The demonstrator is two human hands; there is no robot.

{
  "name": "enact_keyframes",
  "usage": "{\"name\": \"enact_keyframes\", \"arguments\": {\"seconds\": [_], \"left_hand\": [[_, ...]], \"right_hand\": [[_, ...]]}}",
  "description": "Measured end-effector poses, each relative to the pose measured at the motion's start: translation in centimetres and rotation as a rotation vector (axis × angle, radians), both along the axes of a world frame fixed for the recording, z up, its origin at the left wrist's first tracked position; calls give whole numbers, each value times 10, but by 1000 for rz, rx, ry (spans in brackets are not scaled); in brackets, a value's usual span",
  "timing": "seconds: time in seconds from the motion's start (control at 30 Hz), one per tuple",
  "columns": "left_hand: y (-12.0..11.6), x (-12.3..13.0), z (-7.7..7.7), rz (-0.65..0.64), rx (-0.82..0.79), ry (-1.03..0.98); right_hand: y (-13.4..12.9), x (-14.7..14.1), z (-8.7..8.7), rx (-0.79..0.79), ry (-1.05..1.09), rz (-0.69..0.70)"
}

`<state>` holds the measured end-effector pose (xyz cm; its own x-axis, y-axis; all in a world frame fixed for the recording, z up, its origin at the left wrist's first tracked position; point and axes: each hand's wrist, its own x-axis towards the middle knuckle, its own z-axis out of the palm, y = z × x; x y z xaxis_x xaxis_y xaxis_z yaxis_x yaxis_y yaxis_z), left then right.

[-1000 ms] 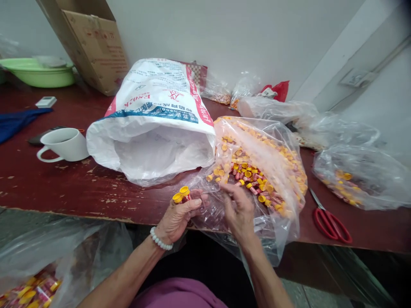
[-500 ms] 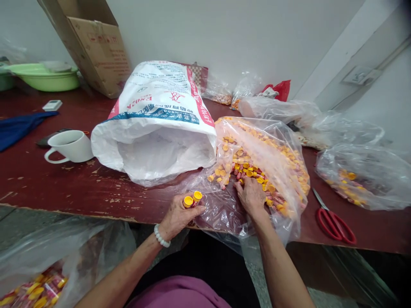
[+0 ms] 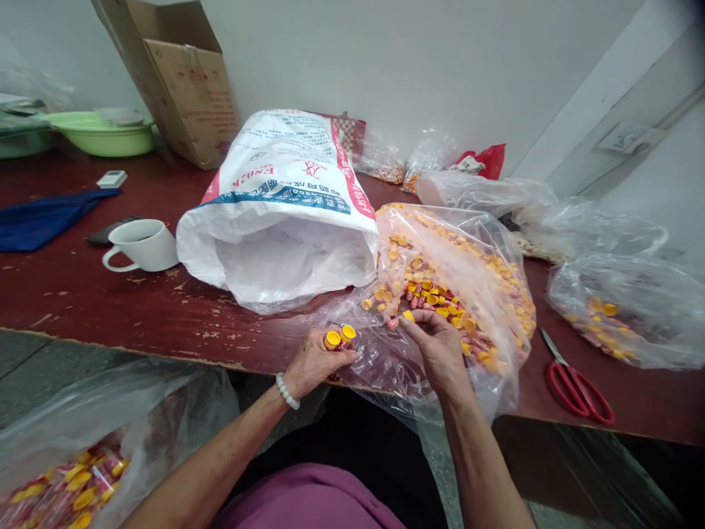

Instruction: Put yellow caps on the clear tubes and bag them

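Observation:
My left hand [image 3: 311, 361], a pale bead bracelet at its wrist, is closed around two small tubes with yellow caps [image 3: 333, 340], caps facing up. My right hand [image 3: 442, 351] pinches one small red-patterned tube with a yellow cap [image 3: 408, 316] between thumb and fingers. Just behind it lies a large clear plastic bag [image 3: 485, 246], open toward me and full of many such tubes [image 3: 432, 297]. To the left of that bag, a white printed sack [image 3: 286, 169] lies with its wide mouth facing me.
A white mug [image 3: 146, 246] stands left of the sack. Red-handled scissors [image 3: 578, 386] and another clear bag with tubes [image 3: 628, 316] are at the right. Below the table edge on the left is a bag of wrapped tubes [image 3: 71, 485]. A cardboard box [image 3: 190, 99] and green basin [image 3: 102, 139] stand behind.
My right hand has lifted out of the pile, now with a capped tube in its fingertips. My left hand keeps its two tubes. The whole view has shifted slightly.

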<state>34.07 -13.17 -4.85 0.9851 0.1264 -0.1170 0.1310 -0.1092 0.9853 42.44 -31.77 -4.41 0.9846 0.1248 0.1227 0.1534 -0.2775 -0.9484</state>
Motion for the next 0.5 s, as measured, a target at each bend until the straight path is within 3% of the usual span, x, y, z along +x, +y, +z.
{"name": "enact_keyframes", "arguments": {"seconds": [0.1,0.23,0.4,0.5], "left_hand": [[-1,-3,4,-47,5,-44],[1,-12,9,-111,-44,-52],[10,-25,12,-152,-107,31],[14,-31,13,-206,-188,55]], "right_hand": [[13,-23,14,49,-41,136],[16,-35,23,-112,-235,323],[15,-37,30,-211,-426,379],[18,-40,37,-268,-485,488]]}}
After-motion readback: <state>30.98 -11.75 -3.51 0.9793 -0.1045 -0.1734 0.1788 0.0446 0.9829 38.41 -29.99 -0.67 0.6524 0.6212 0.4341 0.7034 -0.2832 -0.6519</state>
